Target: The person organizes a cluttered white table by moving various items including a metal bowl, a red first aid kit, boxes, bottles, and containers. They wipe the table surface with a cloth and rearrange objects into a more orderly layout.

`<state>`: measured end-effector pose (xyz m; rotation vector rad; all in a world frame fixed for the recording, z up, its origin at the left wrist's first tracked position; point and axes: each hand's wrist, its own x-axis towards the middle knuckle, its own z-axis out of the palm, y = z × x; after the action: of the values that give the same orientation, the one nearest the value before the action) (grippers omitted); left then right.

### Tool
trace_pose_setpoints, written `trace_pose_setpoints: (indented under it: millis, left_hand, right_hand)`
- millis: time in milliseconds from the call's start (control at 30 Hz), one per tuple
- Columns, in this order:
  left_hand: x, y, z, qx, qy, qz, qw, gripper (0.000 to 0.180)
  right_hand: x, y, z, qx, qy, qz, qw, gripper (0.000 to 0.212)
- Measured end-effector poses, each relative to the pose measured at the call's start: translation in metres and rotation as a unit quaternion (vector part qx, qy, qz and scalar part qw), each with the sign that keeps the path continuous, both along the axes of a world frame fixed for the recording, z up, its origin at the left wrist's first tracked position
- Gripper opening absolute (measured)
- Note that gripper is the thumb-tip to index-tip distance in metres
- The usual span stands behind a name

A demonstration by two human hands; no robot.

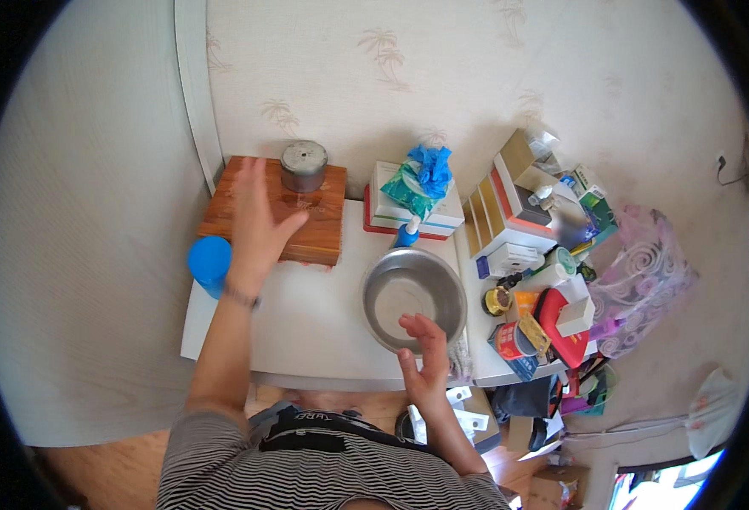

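My left hand (260, 225) is raised over a brown wooden box or board (323, 225), fingers stretched upward and thumb apart, with nothing in it. A round metal tin (304, 174) stands on the wood just right of its fingertips. Beside my left wrist is a blue cylinder (209, 259). My right hand (427, 361) hovers at the near rim of a steel bowl (395, 293), its fingers loosely bent and the thumb apart, holding nothing. The bowl looks empty. I cannot tell whether the hand touches its rim.
Behind the bowl is a blue pump bottle (407, 234). A white box (387, 208) carries a green packet (408, 191) and crumpled blue gloves or plastic (432, 170). Boxes, jars and a red case (557, 327) crowd the right side. The white table (306, 323) curves along its front edge.
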<state>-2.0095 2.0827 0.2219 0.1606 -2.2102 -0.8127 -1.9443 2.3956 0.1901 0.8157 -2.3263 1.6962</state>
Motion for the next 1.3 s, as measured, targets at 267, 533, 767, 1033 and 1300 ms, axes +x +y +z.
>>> trace_pose_setpoints:
  millis: [267,533,767,1033,1300]
  left_hand:
    - [0.126,-0.051,-0.085,0.191,-0.04,0.139,0.971,0.095]
    - [0.12,-0.063,-0.077,0.296,0.091,0.102,0.945,0.086]
    - [-0.033,-0.134,-0.024,0.158,-0.001,0.106,0.982,0.078]
    - [-0.119,-0.19,-0.077,0.1,0.025,0.12,0.987,0.088]
    - [-0.124,-0.228,-0.108,-0.038,-0.034,0.102,0.993,0.073]
  right_hand:
    - [-0.002,-0.013,0.005,-0.008,-0.01,0.028,1.0,0.04]
    - [-0.001,-0.01,0.008,0.039,0.038,-0.019,0.998,0.033]
    - [0.009,0.007,0.003,0.003,0.012,-0.08,0.997,0.032]
    - [0.028,0.039,-0.01,0.064,0.035,-0.149,0.986,0.037]
    - [0.044,0.075,-0.015,0.031,-0.002,-0.185,0.982,0.035]
